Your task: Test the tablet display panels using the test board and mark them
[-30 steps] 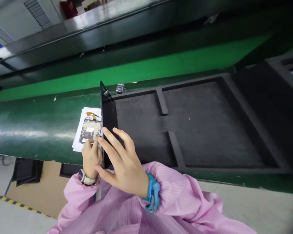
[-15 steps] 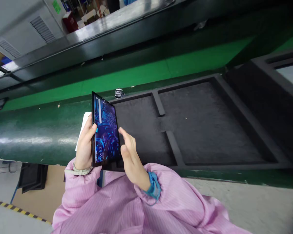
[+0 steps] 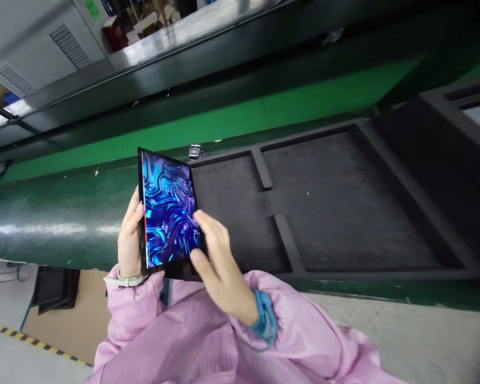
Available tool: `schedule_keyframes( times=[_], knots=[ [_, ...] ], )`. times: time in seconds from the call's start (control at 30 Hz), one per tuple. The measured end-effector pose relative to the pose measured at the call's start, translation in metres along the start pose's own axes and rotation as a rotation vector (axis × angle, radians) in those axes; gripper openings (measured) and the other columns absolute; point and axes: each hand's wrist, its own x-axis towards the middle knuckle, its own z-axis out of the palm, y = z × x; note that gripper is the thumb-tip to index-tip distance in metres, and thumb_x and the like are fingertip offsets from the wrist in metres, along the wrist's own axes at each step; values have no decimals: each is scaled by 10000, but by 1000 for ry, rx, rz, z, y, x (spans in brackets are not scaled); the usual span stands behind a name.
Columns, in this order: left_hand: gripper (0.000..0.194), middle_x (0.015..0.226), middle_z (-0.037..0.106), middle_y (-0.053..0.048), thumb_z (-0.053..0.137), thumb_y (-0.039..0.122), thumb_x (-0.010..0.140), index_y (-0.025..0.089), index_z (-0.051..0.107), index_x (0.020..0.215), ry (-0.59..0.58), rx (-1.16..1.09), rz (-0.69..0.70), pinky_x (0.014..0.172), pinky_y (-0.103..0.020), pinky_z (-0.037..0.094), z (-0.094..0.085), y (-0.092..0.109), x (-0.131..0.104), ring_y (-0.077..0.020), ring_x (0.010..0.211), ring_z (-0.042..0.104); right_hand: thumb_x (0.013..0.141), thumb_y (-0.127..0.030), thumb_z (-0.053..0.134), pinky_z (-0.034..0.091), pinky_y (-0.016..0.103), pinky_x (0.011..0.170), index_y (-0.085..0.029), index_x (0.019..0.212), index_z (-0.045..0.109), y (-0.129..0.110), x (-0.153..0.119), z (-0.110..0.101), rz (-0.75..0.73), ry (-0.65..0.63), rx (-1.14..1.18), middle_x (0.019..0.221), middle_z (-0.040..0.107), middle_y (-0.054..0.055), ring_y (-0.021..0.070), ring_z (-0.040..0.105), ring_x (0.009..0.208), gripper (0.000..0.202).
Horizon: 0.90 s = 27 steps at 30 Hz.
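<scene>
A black tablet [image 3: 172, 208] is held tilted above the near edge of the bench, its lit screen showing a blue and purple swirl pattern. My left hand [image 3: 130, 234] grips its left edge, thumb at the front and the other fingers partly hidden behind. At the tablet's right side is my right hand [image 3: 220, 261], thumb and fingers apart, with the tips over the screen's right edge. Whether those tips touch the glass I cannot tell. Beyond the tablet's top right corner sits a small metal tally counter [image 3: 196, 151].
Right of the tablet lies a black foam tray [image 3: 344, 197] with recesses and short dividers. Another dark foam piece [image 3: 436, 138] leans at the far right. A green bench [image 3: 52, 218] runs leftward, with a metal rail [image 3: 144, 53] behind. Black trays [image 3: 56, 288] stand low at left.
The tablet has turned more toward me and shifted slightly left. Its screen went from a clock display to the plain swirl pattern. White paper behind it is now hidden; my right thumb overlaps the screen.
</scene>
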Motion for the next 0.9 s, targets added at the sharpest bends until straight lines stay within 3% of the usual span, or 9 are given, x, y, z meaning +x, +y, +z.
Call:
schedule_keyframes(
  times=[0.1,0.23,0.4,0.47,0.53,0.6,0.73,0.9],
  knots=[
    [424,1473,617,8,626,384,935,289,655,1347,85,-127,-28,1218,-422,402,5,-5,-8,-266,1443,495,1044,-540,339,457,508,1160,-167,1624,191,14,4,-20,255,-36,46,1594,397,196,263,447,1458,705],
    [461,1235,759,-39,518,569,938,236,751,1157,99,-236,-194,1137,-491,489,21,-25,-16,-329,1359,577,1033,-565,360,467,512,1141,-279,1647,135,19,1,-44,149,-30,-63,1587,415,143,269,461,1435,713],
    [570,1173,775,-41,426,681,911,270,756,1127,-13,-329,-221,1118,-527,485,35,-51,-21,-333,1389,543,964,-681,417,475,629,1065,-350,1586,356,13,-15,-62,77,-41,-471,1407,514,147,361,496,1349,707],
    [545,1176,772,-35,461,675,890,273,755,1111,-11,-374,-250,1127,-532,466,35,-57,-23,-334,1385,544,967,-688,399,485,609,1064,-338,1616,279,11,-18,-72,65,-74,-499,1398,528,142,341,528,1312,747],
    [491,1154,777,-31,532,650,860,267,761,1066,10,-425,-266,1144,-517,442,33,-61,-24,-335,1375,550,974,-680,396,511,568,1046,-290,1656,81,8,-17,-83,58,-89,-483,1448,520,155,319,556,1282,846],
    [431,1069,793,-32,618,619,816,255,768,993,20,-469,-286,1162,-503,418,31,-64,-25,-340,1375,546,942,-701,458,498,584,1057,-218,1658,3,5,-8,-92,40,-34,-537,1530,449,204,357,506,1349,977],
    [437,984,796,-67,670,613,778,220,760,946,-71,-494,-352,1174,-517,400,31,-69,-26,-365,1411,501,811,-723,658,343,690,1176,-160,1620,251,-8,25,-92,-186,25,-645,1653,256,226,468,227,1536,1067],
    [598,1297,720,-90,540,659,840,216,705,1206,-162,-469,-297,1172,-519,405,39,-70,-27,-359,1442,469,736,-590,820,310,671,1232,-148,1558,389,-19,63,-70,-345,-139,-676,1658,277,200,439,237,1553,1028]
  ],
)
